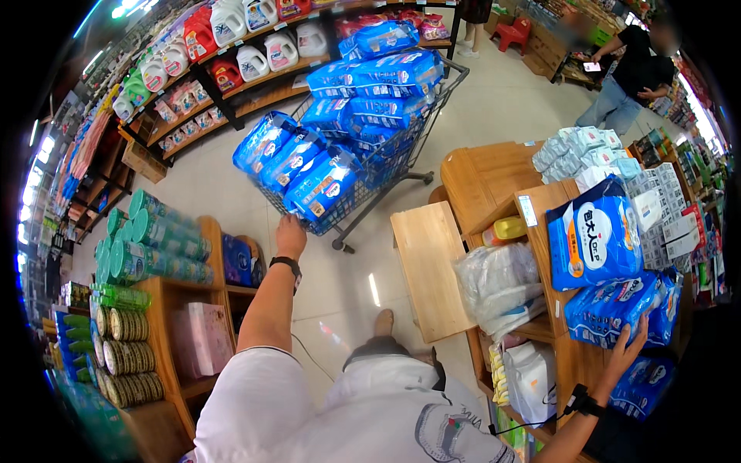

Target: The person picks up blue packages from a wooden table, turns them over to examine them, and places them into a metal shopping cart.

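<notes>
My left hand point(290, 238) is closed at the near edge of a wire shopping cart point(367, 217), fingers curled around its rim. The cart is heaped with blue packs of diapers; one pack point(323, 185) lies just beyond that hand. To the right, my right hand point(630, 344) rests with fingers stretched out against a blue diaper pack point(606, 312) lying on its side at the wooden shelf. Another blue diaper pack point(593, 235) stands upright just above it. More blue packaging point(642, 386) shows below my right wrist.
A wooden counter point(482, 181) with a hinged-looking board point(432, 270) stands right of the cart. Plastic-wrapped goods point(500, 282) fill its shelves. At left, green canisters point(154, 243) top a wooden shelf point(174, 309). Detergent bottles point(251, 65) line the back shelf. A person point(637, 73) stands far right.
</notes>
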`<control>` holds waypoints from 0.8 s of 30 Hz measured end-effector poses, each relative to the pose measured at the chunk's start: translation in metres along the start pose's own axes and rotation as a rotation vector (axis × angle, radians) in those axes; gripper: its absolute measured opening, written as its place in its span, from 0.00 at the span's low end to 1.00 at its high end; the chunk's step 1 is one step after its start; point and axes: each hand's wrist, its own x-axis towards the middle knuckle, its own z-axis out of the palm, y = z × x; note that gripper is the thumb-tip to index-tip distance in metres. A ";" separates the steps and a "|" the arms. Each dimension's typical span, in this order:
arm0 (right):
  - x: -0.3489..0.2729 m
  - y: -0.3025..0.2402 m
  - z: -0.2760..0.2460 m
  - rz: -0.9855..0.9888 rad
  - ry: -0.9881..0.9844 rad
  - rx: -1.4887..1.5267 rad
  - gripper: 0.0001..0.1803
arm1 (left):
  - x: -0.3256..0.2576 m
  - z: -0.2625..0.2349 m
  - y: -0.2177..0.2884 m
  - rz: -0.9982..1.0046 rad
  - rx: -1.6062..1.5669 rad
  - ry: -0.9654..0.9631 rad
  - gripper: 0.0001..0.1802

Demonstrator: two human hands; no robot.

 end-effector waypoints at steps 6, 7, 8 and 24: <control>-0.002 0.000 0.004 0.079 -0.007 0.011 0.29 | 0.028 0.044 -0.013 -0.072 0.098 -0.404 0.27; -0.003 0.001 0.004 0.093 -0.007 0.009 0.29 | 0.030 0.041 -0.010 -0.088 0.101 -0.463 0.27; -0.002 0.001 0.005 0.086 -0.014 0.014 0.29 | 0.032 0.041 -0.012 -0.108 0.106 -0.515 0.27; 0.000 -0.038 -0.003 0.132 0.004 0.029 0.27 | -0.002 0.031 -0.021 0.119 0.244 -0.440 0.24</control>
